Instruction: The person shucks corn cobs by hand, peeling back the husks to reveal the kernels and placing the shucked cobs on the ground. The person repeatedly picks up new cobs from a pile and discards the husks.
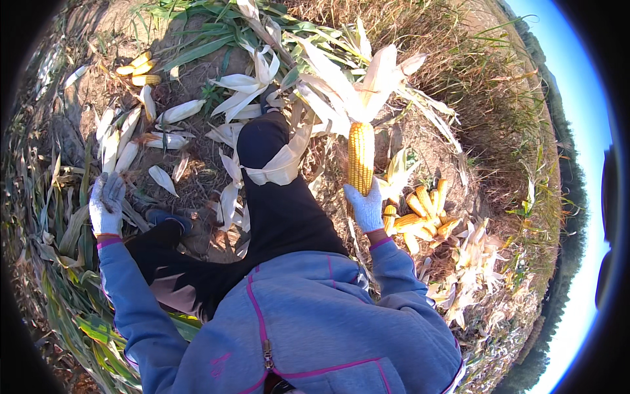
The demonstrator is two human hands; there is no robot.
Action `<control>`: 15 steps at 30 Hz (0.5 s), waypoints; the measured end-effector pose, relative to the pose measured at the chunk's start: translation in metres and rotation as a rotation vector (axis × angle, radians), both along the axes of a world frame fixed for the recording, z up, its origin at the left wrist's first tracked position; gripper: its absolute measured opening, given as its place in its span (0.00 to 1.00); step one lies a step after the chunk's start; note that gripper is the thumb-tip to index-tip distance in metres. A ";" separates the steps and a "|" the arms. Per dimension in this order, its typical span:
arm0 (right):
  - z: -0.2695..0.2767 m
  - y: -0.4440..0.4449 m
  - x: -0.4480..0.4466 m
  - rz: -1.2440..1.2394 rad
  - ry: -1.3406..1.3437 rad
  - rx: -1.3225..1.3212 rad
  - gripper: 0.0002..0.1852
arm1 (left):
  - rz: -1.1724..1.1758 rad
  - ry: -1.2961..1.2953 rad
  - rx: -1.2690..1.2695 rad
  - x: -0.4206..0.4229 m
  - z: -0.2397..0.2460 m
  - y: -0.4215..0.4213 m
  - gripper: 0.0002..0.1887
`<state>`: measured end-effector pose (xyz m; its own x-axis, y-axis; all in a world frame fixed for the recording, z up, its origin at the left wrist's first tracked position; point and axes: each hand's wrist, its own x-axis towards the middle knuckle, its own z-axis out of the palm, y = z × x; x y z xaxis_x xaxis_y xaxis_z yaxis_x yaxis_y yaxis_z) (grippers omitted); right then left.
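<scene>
My right hand [365, 206], in a white knit glove, grips the lower end of a bare yellow corn ear [361, 155]. Pale husk leaves [372, 91] are peeled back and fan out from the ear's far end. My left hand [107, 201], gloved too with a greyed palm side, holds nothing that I can see, its fingers stretched forward. Just beyond its fingertips lie several corn ears still in their husks [118, 138]. One loose piece of husk [280, 160] rests across my dark trouser leg [290, 207].
To the right lies a heap of husked yellow ears [425, 214], with discarded husks [472, 266] nearer me. A few bare ears [140, 68] sit at the far left. Green corn stalks [211, 44] cover ground ahead, and dry grass [497, 98] stands at the right.
</scene>
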<state>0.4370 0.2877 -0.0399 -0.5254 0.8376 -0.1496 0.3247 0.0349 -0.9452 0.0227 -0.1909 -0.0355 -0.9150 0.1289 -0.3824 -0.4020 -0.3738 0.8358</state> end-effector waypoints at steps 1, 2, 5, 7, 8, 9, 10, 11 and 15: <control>-0.013 -0.007 -0.002 0.024 0.011 0.045 0.26 | 0.004 -0.001 -0.006 0.003 -0.002 -0.005 0.20; -0.022 -0.013 0.001 0.026 -0.170 -0.078 0.30 | 0.007 -0.002 -0.013 0.005 -0.003 -0.009 0.19; -0.066 -0.016 0.002 0.268 -0.605 0.038 0.34 | -0.001 -0.113 -0.018 0.003 -0.012 -0.027 0.19; -0.072 -0.020 0.002 0.208 -0.512 -0.011 0.34 | 0.023 -0.135 -0.028 0.014 -0.006 -0.014 0.19; -0.072 -0.019 0.003 0.177 -0.466 -0.034 0.34 | 0.025 -0.150 -0.025 0.017 -0.001 -0.005 0.20; -0.065 -0.019 0.002 0.178 -0.439 -0.043 0.33 | 0.028 -0.166 -0.033 0.021 0.003 -0.005 0.20; -0.050 -0.015 -0.003 0.177 -0.408 -0.046 0.33 | 0.028 -0.164 -0.049 0.021 0.002 -0.008 0.20; -0.042 -0.009 -0.007 0.174 -0.378 -0.050 0.33 | 0.021 -0.154 -0.061 0.020 0.001 -0.010 0.20; 0.031 0.012 -0.021 -0.008 0.032 0.001 0.23 | -0.019 -0.148 -0.092 0.019 -0.003 -0.008 0.21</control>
<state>0.4164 0.2999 -0.0085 -0.5236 0.8417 -0.1317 0.2942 0.0335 -0.9552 0.0416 -0.1992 -0.0383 -0.8455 0.1042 -0.5237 -0.5295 -0.2894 0.7974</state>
